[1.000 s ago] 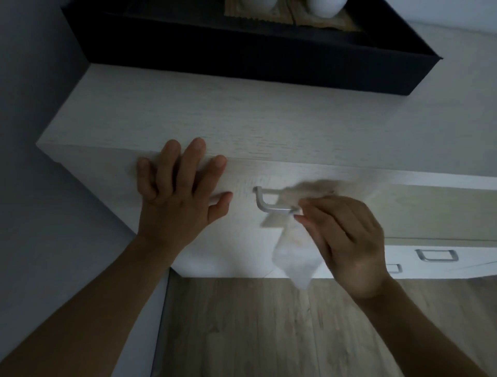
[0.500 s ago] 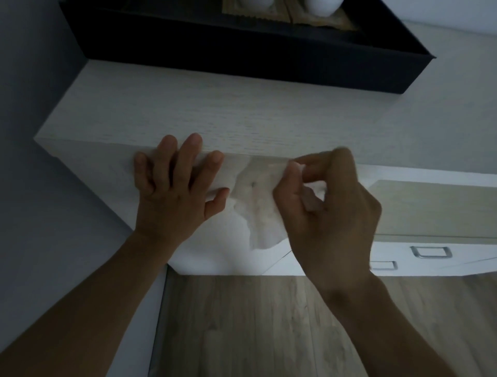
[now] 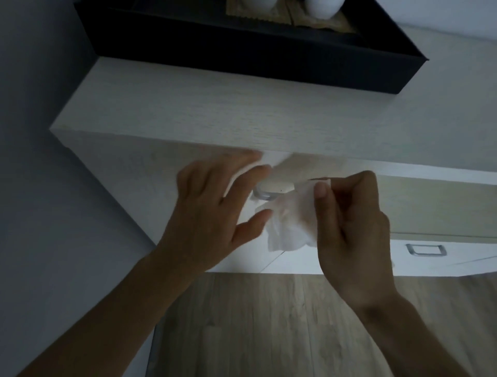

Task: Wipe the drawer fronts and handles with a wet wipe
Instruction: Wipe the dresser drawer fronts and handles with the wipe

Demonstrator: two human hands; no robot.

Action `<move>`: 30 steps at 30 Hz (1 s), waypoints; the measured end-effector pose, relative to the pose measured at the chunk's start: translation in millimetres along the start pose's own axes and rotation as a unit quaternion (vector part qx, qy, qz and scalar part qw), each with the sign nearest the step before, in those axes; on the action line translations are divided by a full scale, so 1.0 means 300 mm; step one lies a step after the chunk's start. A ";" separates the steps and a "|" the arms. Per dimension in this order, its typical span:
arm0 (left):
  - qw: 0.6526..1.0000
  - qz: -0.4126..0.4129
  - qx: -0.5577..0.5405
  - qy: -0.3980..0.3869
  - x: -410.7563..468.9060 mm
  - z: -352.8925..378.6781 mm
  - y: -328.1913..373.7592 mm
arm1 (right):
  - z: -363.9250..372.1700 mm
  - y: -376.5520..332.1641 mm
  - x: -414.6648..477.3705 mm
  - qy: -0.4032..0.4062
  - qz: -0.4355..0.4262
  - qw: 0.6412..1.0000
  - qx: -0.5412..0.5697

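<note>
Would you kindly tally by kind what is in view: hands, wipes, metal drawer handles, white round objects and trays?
Hands: 2 (left hand, right hand)
Wet wipe: 1
Metal drawer handles: 2 (partly covered handle, lower-right handle)
White round objects: 2 (left white object, right white object)
Dark tray: 1
Total: 8

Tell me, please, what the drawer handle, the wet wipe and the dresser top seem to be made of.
The drawer handle: likely brushed metal, silvery, dull sheen. The wet wipe: thin nonwoven fabric, white, translucent, crumpling limply. The dresser top: pale wood-grain, matte; veneer or laminate, cannot tell.
</note>
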State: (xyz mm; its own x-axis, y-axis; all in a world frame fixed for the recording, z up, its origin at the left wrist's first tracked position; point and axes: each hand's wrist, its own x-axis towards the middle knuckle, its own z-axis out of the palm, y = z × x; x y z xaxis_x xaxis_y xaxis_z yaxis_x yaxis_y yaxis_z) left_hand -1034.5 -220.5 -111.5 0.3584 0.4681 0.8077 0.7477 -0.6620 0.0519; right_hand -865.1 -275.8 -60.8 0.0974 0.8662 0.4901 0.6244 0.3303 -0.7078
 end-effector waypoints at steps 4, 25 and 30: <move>0.994 -0.037 -0.082 -0.058 0.034 0.007 0.041 | -0.003 0.014 -0.012 -0.013 0.046 0.998 0.050; 0.884 -0.253 -0.303 -0.250 0.015 -0.087 0.083 | -0.059 0.024 -0.035 -0.066 0.176 0.943 0.276; 0.883 -0.292 -0.282 -0.236 0.056 -0.113 0.023 | -0.091 0.081 0.012 -0.016 0.183 0.963 0.199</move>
State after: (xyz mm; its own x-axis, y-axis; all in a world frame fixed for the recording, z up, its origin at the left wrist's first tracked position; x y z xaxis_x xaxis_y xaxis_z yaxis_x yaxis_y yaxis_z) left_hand -1042.2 -237.1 -77.6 0.2956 0.9299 0.2188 0.5323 -0.3505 0.7706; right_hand -828.4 -275.0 -62.2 0.2254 0.9611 0.1597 0.2057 0.1133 -0.9721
